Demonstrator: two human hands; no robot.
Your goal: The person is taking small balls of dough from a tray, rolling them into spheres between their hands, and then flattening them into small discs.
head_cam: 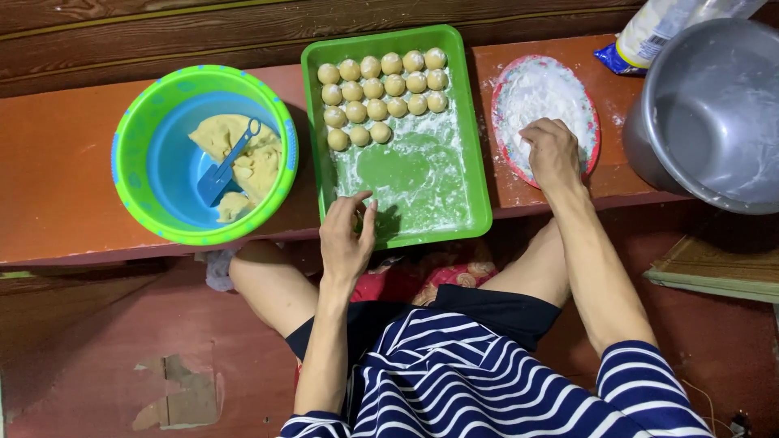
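Flour, a white heap on a shallow red-rimmed round plate [591,130], lay under the right hand [552,154], whose fingers curled down into it in a narrow, pinching grip, likely to dust the fingertips against sticking. The left hand [347,235] rested on the near rim of the floured green rectangular plastic tray [479,162], its fingers loose and holding nothing. Beyond that hand, pale round dough balls [381,85] sat in tidy rows at the tray's far end. Further left stood a green-and-blue plastic bowl [130,154] with leftover dough and a small blue scoop [227,162]. Right of the plate, a grey metal pot [714,113] stood on the reddish wooden bench [57,178].
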